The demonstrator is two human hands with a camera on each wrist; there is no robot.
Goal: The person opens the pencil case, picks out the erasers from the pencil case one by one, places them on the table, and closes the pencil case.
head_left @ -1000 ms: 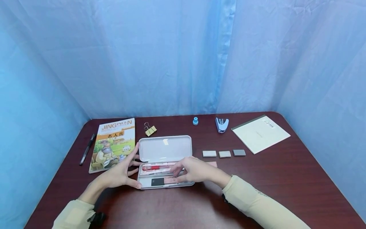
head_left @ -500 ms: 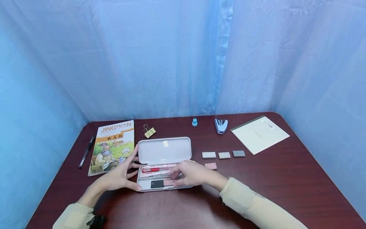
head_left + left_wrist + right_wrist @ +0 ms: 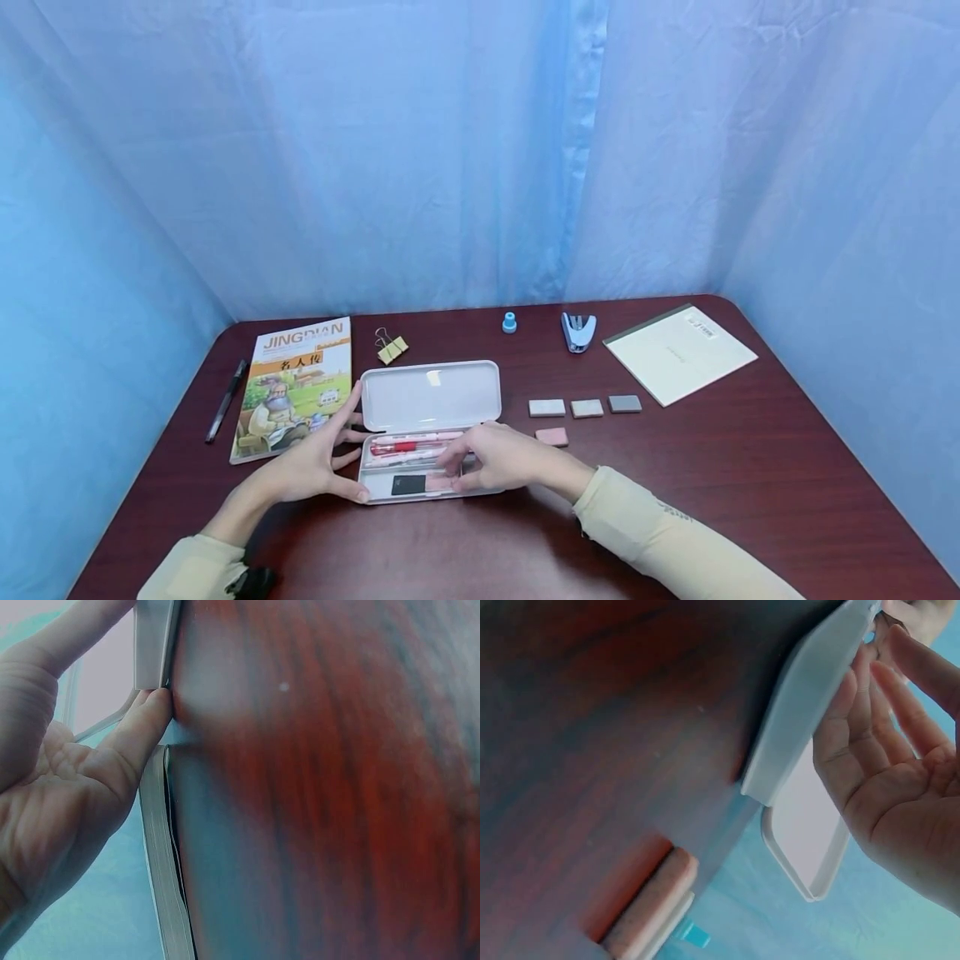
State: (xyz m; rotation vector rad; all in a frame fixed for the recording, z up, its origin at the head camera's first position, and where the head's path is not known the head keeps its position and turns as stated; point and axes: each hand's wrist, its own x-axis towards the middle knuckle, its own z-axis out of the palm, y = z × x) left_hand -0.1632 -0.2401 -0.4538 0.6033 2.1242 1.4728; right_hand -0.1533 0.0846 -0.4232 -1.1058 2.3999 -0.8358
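An open white pencil case [image 3: 431, 396] lies at the table's front middle, its lid folded back. Its tray holds a red pen [image 3: 397, 447], a black piece [image 3: 408, 484] and a pink eraser [image 3: 437, 482]. My left hand [image 3: 311, 467] is spread, with thumb and fingers touching the case's left end; the left wrist view shows a fingertip [image 3: 154, 705] against the case's edge [image 3: 154, 645]. My right hand [image 3: 483, 458] rests over the tray's right half, its fingertips at the pink eraser. The right wrist view shows its fingers [image 3: 855, 712] loosely extended beside the case [image 3: 802, 727].
A book [image 3: 292, 387] and a black pen [image 3: 224, 400] lie to the left, with a binder clip [image 3: 393, 347] behind the case. To the right are three erasers [image 3: 587, 407], a loose pink eraser [image 3: 552, 436], a stapler [image 3: 578, 330], a small blue cap [image 3: 510, 322] and a notepad [image 3: 678, 352].
My right hand has slid a little to the left over the tray, and the pink eraser in the tray moved with it. The loose pink eraser on the table is now fully uncovered.
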